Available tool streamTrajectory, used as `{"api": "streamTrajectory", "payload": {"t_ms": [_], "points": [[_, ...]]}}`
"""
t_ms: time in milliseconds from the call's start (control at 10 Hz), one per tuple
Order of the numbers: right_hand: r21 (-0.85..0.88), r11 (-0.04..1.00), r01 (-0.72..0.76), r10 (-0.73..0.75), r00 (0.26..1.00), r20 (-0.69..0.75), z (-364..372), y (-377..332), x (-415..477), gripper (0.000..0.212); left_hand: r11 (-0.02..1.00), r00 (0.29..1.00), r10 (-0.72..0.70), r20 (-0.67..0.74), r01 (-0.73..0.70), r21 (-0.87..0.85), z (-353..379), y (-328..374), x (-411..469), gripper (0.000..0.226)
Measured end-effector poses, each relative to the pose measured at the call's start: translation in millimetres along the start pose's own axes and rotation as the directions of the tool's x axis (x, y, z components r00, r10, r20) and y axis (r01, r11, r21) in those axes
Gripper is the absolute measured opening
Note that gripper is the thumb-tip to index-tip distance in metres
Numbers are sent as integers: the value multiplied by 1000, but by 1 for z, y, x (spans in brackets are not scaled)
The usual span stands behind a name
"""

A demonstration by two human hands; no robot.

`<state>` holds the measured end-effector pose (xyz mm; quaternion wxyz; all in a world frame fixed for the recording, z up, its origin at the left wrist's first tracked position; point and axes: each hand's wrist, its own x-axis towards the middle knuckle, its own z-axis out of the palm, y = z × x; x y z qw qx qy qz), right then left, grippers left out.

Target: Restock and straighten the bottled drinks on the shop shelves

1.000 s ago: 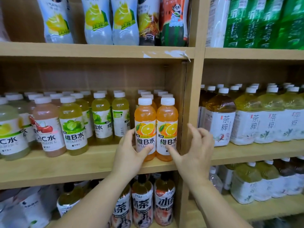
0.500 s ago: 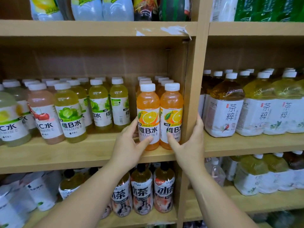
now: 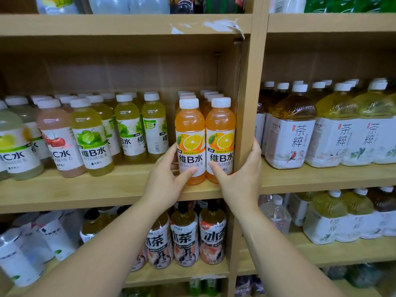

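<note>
Evidently the two front orange bottles are being squared up at the right end of the middle shelf (image 3: 85,189). They stand upright near its front edge, touching each other, labels forward, heading the rows of like bottles behind them. The left hand (image 3: 167,179) holds the left orange bottle (image 3: 189,136) low on its label, thumb across the front and fingers round its left side, a grip that suits turning or nudging it. The right hand (image 3: 240,179) presses its thumb on the label of the right orange bottle (image 3: 220,136) while its fingers hook round the wooden upright (image 3: 248,82) just beside it. That bottle sits so close to the upright that fingers could hardly pass between them, so the post probably serves as a brace. Green bottles (image 3: 128,129) stand near on the left.
</note>
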<state>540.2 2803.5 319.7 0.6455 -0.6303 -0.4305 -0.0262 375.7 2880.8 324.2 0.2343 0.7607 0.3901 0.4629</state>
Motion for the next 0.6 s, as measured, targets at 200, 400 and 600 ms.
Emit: {"api": "streamTrajectory", "payload": {"t_ms": [200, 400, 600], "points": [[-32, 999, -6, 8, 998, 60, -6, -3, 0, 113, 998, 1000, 4, 20, -5, 55, -5, 7, -5, 76], [-109, 994, -29, 45, 988, 150, -38, -18, -22, 105, 975, 992, -85, 94, 64, 211, -33, 9, -44, 88], [-252, 966, -59, 110, 975, 192, -66, -48, -66, 101, 928, 997, -60, 53, 36, 370, -95, 21, -104, 86]]}}
